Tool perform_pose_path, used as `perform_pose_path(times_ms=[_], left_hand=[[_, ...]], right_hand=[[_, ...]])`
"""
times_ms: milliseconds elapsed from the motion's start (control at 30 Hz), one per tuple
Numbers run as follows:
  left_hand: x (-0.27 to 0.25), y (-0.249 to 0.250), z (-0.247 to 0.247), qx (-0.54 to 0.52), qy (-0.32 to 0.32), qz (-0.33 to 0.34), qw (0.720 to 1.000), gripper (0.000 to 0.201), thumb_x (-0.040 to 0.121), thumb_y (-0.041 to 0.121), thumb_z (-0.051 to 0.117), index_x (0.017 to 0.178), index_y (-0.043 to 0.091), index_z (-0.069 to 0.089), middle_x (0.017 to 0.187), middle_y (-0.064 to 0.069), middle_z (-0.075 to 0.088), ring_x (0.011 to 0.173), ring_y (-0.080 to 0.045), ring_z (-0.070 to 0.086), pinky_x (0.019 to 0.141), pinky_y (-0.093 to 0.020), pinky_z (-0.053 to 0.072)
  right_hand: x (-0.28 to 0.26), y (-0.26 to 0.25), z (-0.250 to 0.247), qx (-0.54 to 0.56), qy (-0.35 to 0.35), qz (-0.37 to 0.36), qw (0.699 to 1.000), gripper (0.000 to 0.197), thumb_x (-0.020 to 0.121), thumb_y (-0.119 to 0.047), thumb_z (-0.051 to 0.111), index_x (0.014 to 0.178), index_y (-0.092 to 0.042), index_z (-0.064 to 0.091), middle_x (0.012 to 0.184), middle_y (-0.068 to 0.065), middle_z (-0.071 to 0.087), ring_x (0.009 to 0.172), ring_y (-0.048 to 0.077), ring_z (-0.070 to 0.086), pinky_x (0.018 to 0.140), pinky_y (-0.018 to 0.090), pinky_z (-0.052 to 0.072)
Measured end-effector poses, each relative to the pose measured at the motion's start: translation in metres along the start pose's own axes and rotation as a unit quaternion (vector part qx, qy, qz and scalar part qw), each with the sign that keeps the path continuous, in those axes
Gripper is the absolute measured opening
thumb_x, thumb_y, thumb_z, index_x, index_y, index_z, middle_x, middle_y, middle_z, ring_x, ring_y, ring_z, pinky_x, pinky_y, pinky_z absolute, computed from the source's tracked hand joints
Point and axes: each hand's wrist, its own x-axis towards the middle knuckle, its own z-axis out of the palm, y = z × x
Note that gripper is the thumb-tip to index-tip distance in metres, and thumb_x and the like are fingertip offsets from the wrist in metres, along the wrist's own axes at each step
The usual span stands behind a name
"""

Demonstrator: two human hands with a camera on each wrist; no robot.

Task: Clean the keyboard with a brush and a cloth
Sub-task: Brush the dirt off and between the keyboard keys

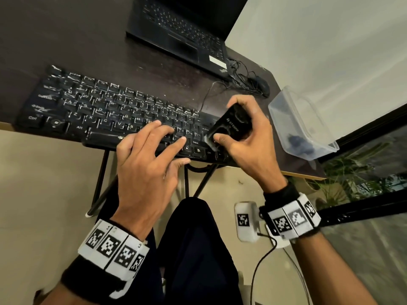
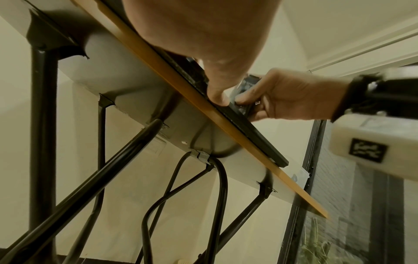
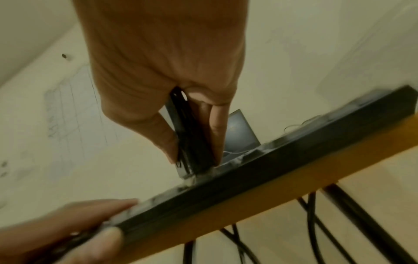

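A black keyboard lies along the front edge of a dark table. My left hand rests flat on its right half, fingers straight on the keys and thumb against the front edge. My right hand grips a flat black brush between thumb and fingers, its pale bristles down on the keys at the keyboard's right end. The right wrist view has the brush standing on the keyboard. A dark blue cloth lies in a clear plastic tub at the right.
An open black laptop sits behind the keyboard, with a black mouse and tangled cable to its right. The tub stands near the table's right corner. Black table legs run below, and a glass door with plants is on the right.
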Motion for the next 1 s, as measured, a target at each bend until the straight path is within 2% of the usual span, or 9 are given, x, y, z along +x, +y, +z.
perform_pose_path(times_ms=[67,167,300,433,567,733,800,867,1000], left_hand=[[-0.001,0.0,0.0,-0.004,0.005,0.002,1.0,0.036,0.09,0.025,0.083,0.125,0.018,0.077,0.138,-0.005,0.067,0.139,-0.029,0.055,0.111,-0.039,0.025],[-0.001,0.0,0.0,-0.003,0.011,0.004,1.0,0.037,0.089,0.023,0.084,0.125,0.018,0.077,0.138,-0.006,0.067,0.139,-0.029,0.055,0.111,-0.039,0.025],[0.0,0.0,0.0,-0.014,0.007,0.001,1.0,0.035,0.091,0.026,0.082,0.125,0.018,0.077,0.138,-0.006,0.067,0.139,-0.029,0.055,0.113,-0.039,0.024],[0.0,0.0,0.0,-0.013,0.008,0.005,1.0,0.035,0.092,0.027,0.079,0.125,0.018,0.076,0.138,-0.006,0.067,0.139,-0.03,0.055,0.111,-0.043,0.029],[0.0,0.0,0.0,-0.015,0.006,0.002,1.0,0.035,0.093,0.028,0.079,0.126,0.018,0.076,0.139,-0.006,0.067,0.139,-0.029,0.055,0.111,-0.043,0.029],[0.0,0.001,-0.001,-0.006,0.006,0.0,1.0,0.037,0.092,0.028,0.08,0.128,0.018,0.075,0.139,-0.005,0.067,0.14,-0.029,0.055,0.109,-0.045,0.031],[0.001,0.003,-0.003,-0.01,0.011,-0.004,1.0,0.04,0.091,0.028,0.082,0.129,0.017,0.074,0.141,-0.006,0.066,0.139,-0.028,0.055,0.109,-0.044,0.031],[0.003,0.003,-0.006,-0.002,0.023,-0.013,1.0,0.05,0.087,0.034,0.086,0.131,0.015,0.073,0.144,-0.007,0.063,0.141,-0.028,0.052,0.11,-0.042,0.029],[0.014,-0.007,-0.016,0.067,0.044,-0.046,0.996,0.091,0.072,0.071,0.084,0.138,0.011,0.066,0.152,-0.012,0.055,0.147,-0.032,0.045,0.113,-0.046,0.024]], right_hand=[[0.003,0.002,-0.002,-0.017,0.021,0.009,1.0,0.056,0.076,0.005,0.085,0.117,-0.02,0.056,0.093,-0.029,0.061,0.084,-0.003,0.065,0.075,0.021,0.055],[-0.004,-0.007,-0.001,-0.016,-0.032,-0.02,0.999,0.055,0.076,0.006,0.085,0.117,-0.016,0.057,0.096,-0.017,0.061,0.084,0.005,0.065,0.076,0.031,0.058],[0.007,0.004,-0.008,-0.029,0.012,0.018,0.999,0.057,0.076,0.007,0.086,0.118,-0.018,0.057,0.094,-0.034,0.063,0.088,-0.006,0.067,0.073,0.022,0.057],[-0.005,-0.01,-0.002,-0.023,-0.025,-0.022,0.999,0.054,0.075,0.004,0.086,0.117,-0.017,0.058,0.097,-0.015,0.062,0.086,0.006,0.065,0.077,0.032,0.059],[0.003,-0.004,-0.005,-0.024,0.01,0.025,0.999,0.056,0.076,0.003,0.087,0.116,-0.022,0.056,0.096,-0.027,0.064,0.087,-0.003,0.066,0.076,0.024,0.057],[-0.024,-0.022,0.009,0.001,-0.032,-0.028,0.999,0.053,0.077,0.008,0.084,0.117,-0.015,0.058,0.097,-0.019,0.059,0.084,0.011,0.065,0.074,0.032,0.057],[-0.024,-0.013,0.008,-0.015,0.006,-0.019,1.0,0.055,0.076,0.006,0.085,0.118,-0.016,0.058,0.094,-0.022,0.06,0.082,0.008,0.065,0.074,0.032,0.057],[-0.023,-0.005,0.006,-0.024,0.045,-0.001,0.999,0.056,0.076,0.004,0.085,0.12,-0.017,0.057,0.092,-0.025,0.059,0.079,0.006,0.064,0.073,0.033,0.059],[-0.02,-0.01,0.011,-0.036,0.064,0.007,0.997,0.057,0.077,0.002,0.084,0.12,-0.023,0.056,0.09,-0.019,0.062,0.077,0.006,0.066,0.071,0.033,0.06]])
